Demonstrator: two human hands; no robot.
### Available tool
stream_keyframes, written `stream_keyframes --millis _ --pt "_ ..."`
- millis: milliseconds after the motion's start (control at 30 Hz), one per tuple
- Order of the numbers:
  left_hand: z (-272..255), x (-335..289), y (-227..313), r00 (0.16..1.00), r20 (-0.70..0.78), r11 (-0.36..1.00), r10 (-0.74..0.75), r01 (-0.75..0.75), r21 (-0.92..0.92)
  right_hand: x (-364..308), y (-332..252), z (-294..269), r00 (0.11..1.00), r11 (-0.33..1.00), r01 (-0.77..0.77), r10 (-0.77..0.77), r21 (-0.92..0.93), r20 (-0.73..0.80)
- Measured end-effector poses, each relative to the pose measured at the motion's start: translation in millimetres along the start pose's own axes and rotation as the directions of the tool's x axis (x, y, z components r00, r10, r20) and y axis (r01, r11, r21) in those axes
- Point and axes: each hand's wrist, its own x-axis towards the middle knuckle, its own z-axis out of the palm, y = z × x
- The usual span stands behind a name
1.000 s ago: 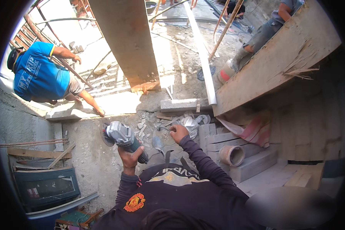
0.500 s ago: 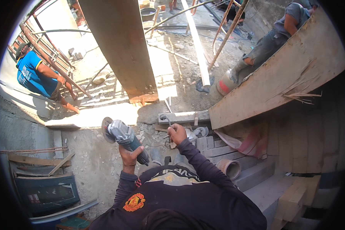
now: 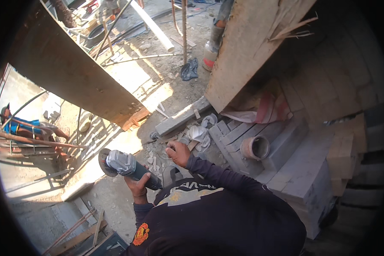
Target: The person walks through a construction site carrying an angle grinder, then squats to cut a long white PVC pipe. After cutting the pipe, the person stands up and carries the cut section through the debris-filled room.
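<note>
My left hand [image 3: 138, 187] is wrapped round the body of an angle grinder [image 3: 132, 167], held in front of my left side. The grinder's grey head points up and left, and its thin round disc [image 3: 108, 162] sits at the end. My right hand [image 3: 178, 153] is closed with its fingers curled, apart from the grinder; whatever it pinches is hidden. Beyond it lie crumpled white cloth or plastic [image 3: 199, 135] and a long grey concrete block [image 3: 181, 116]. Stone chips [image 3: 155, 163] lie on the ground between my hands.
A plastered column [image 3: 68, 68] slants in from the upper left. On the right, a wooden board [image 3: 260, 47] leans over stacked grey blocks [image 3: 301, 170], which hold a round clay-coloured pot [image 3: 255, 147]. A person in blue [image 3: 25, 126] stands behind poles at left; another's boot [image 3: 210, 55] shows beyond the board.
My view has swung to the right, so the column and the person in blue sit farther left. The dark curved piece seen at my right hand no longer shows. The grinder stays in my left hand.
</note>
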Motion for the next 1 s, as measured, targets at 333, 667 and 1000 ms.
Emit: stream_keyframes --millis 333,667,1000 --pt "8 44 -13 0.576 0.754 0.927 -0.317 0.021 0.374 -210 53 77 0.642 0.866 -0.478 0.457 0.144 -0.615" --pt "17 -110 -91 -0.058 0.960 0.961 -0.272 -0.074 0.268 -472 52 204 -0.046 0.743 -0.373 0.584 0.556 -0.810" --pt "37 -343 -50 -0.209 0.938 0.955 -0.275 0.053 0.292 -650 7 216 -0.158 0.744 -0.039 0.655 0.667 -0.739"
